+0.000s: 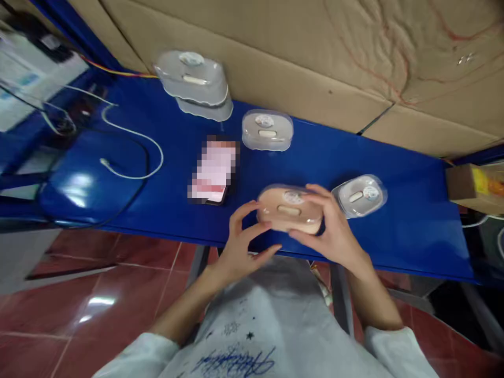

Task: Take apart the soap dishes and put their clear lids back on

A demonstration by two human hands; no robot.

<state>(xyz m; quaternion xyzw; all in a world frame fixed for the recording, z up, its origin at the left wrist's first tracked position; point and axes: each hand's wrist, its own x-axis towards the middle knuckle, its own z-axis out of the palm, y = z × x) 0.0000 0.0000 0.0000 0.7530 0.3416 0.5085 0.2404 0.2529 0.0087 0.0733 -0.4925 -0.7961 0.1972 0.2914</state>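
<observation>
Packs spread along a table, one held at the near edge

The held pack sits at centre frame between the left hand and right hand, over the table. Just right of it lies a second pack; above, at upper centre, a third. A stack of packs stands upper left. A phone lies left of centre, a cable further left.

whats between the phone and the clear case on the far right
In the head view, the tan case lies between the phone and the clear case, gripped by the right hand, with the left hand at its near end.
</observation>
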